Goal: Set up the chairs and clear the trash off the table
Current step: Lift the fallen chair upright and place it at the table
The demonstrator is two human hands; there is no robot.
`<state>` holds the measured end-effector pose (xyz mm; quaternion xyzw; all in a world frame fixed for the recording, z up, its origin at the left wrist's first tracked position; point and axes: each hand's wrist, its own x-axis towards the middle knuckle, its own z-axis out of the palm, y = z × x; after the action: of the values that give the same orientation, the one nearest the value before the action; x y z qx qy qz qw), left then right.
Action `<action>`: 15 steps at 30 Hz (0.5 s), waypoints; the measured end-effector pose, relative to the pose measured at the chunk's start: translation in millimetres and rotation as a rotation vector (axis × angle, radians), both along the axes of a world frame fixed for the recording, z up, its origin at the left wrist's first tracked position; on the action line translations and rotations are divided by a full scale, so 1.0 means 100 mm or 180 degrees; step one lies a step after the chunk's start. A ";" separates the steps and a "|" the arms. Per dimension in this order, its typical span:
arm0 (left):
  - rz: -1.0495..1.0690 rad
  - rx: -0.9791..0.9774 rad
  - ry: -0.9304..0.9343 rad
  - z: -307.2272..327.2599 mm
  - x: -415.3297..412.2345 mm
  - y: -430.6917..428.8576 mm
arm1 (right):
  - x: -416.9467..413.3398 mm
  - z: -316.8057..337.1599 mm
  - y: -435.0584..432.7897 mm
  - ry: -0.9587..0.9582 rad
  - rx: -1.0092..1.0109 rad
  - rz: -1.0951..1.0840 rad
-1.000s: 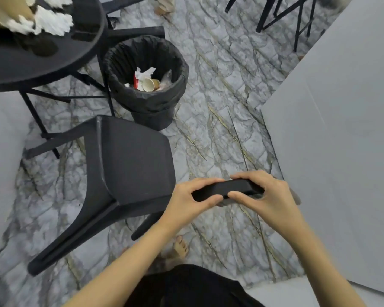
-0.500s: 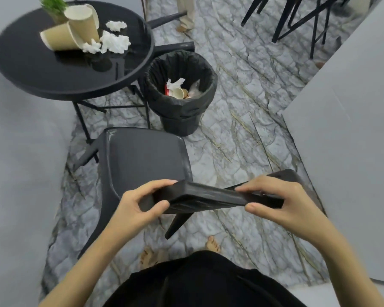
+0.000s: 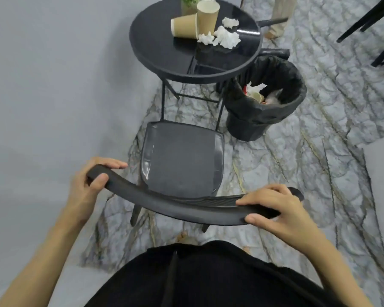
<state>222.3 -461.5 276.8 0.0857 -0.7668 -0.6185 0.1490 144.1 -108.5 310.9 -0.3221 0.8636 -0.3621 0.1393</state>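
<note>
Chair (image 3: 182, 165) upright on its legs, seat facing table (image 3: 164, 60), just short of it. Left hand (image 3: 87, 187) wrapped around left end of backrest (image 3: 175, 207); right hand (image 3: 275, 209) wrapped around right end, thumb under, fingers over. Both closed firmly on the rail. Chair setup looks close to done for this one; maybe a nudge toward table left. Trash untouched: two cups (image 3: 195, 21), one tipped, one standing, plus crumpled napkins (image 3: 222, 35) on tabletop. Bin (image 3: 264, 107) just right of table, lined, already part-filled. Other chair legs (image 3: 372, 29) far right; state unclear. Clearing stage not yet begun.
</note>
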 end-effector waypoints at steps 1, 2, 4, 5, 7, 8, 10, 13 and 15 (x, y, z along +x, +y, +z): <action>0.0068 0.0033 -0.0052 -0.04 0.04 -0.15 | -0.04 -0.08 0.04 -0.0031 -0.0026 -0.0070; 0.0140 0.0035 -0.0100 -0.09 0.07 -0.28 | -0.08 -0.16 0.09 -0.0050 -0.0073 -0.0138; 0.0249 0.0029 -0.0167 -0.21 0.13 -0.51 | -0.15 -0.31 0.13 -0.0155 -0.0250 -0.0302; 0.0275 0.0026 -0.0164 -0.26 0.15 -0.60 | -0.18 -0.37 0.11 -0.0307 -0.0386 -0.0372; 0.0340 0.0000 -0.0156 -0.33 0.18 -0.72 | -0.21 -0.48 0.03 -0.0699 -0.0652 -0.0397; 0.0388 0.0014 -0.0158 -0.35 0.19 -0.76 | -0.23 -0.53 -0.01 -0.0855 -0.0777 -0.0399; 0.0474 0.0098 -0.0156 -0.38 0.20 -0.80 | -0.25 -0.62 -0.09 -0.1160 -0.1048 -0.0466; 0.0566 0.0268 -0.0145 -0.43 0.21 -0.85 | -0.24 -0.72 -0.19 -0.1485 -0.1325 -0.0651; 0.0622 0.0474 -0.0161 -0.44 0.22 -0.89 | -0.21 -0.83 -0.29 -0.1601 -0.1427 -0.0674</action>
<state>243.9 -550.9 232.7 0.1864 -0.7103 -0.6538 0.1824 123.1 -137.6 228.3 -0.1542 0.7299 -0.6230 0.2352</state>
